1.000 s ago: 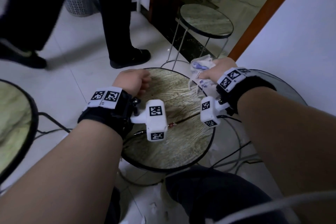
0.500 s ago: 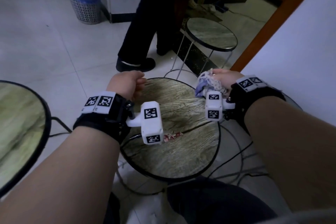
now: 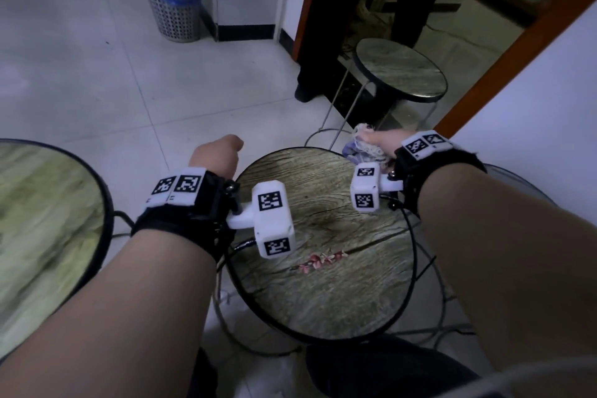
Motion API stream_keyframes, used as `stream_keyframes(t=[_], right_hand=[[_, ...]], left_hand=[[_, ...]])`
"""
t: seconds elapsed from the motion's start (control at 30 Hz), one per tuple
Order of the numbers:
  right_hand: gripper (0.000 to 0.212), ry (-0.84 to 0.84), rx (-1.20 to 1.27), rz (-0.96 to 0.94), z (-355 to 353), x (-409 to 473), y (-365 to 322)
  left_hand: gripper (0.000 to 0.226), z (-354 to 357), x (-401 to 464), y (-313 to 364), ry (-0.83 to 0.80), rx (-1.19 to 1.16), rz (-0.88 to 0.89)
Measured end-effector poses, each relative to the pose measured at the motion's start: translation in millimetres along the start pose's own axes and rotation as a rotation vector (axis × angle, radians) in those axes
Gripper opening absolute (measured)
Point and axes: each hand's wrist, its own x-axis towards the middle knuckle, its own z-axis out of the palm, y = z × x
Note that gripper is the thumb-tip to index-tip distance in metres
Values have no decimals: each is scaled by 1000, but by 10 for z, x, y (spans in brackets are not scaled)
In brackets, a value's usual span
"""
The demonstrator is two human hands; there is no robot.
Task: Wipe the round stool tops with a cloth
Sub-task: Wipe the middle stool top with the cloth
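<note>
Wood-grain stool top (image 3: 323, 284); right hand (image 3: 382, 142) grips bunched cloth (image 3: 365, 150) at its far edge

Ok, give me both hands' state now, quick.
Left hand: fingers curled into a fist, holding nothing.
Right hand: gripping the cloth.

Open floor tiles (image 3: 80, 68) spread ahead on my left; the wood-grain stool top (image 3: 323, 284) below my wrists lies bare except petals (image 3: 319, 260); a second stool (image 3: 400, 69), a bystander's legs (image 3: 326, 35) and white wall (image 3: 533, 100) crowd my right; cables (image 3: 429, 271) tangle underneath.
</note>
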Motion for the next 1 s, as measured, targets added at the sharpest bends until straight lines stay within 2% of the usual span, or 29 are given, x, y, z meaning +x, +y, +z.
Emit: stream_keyframes(t=[0.1, 0.27, 0.33, 0.43, 0.57, 0.77, 1.0], right_hand=[[74, -70, -220, -11, 11, 50, -53], [49, -42, -512, -6, 113, -4, -164], [52, -21, -618, -28, 146, -1, -208], [56, -27, -694, -38, 224, -46, -365], [48, -48, -753, -139, 352, -75, -522], [62, -53, -761, -221, 531, -77, -686], [56, -121, -797, -355, 814, -198, -922]], left_hand=[[36, 13, -15, -15, -96, 16, -12], [39, 43, -72, -38, -192, 5, -49], [34, 36, -88, -35, -212, -44, -66], [26, -14, -112, -29, -254, -185, -179], [38, -54, -81, -58, -245, -245, -217], [55, -107, -48, -40, -258, -286, -214], [42, -393, 5, 78, -90, -254, -139]])
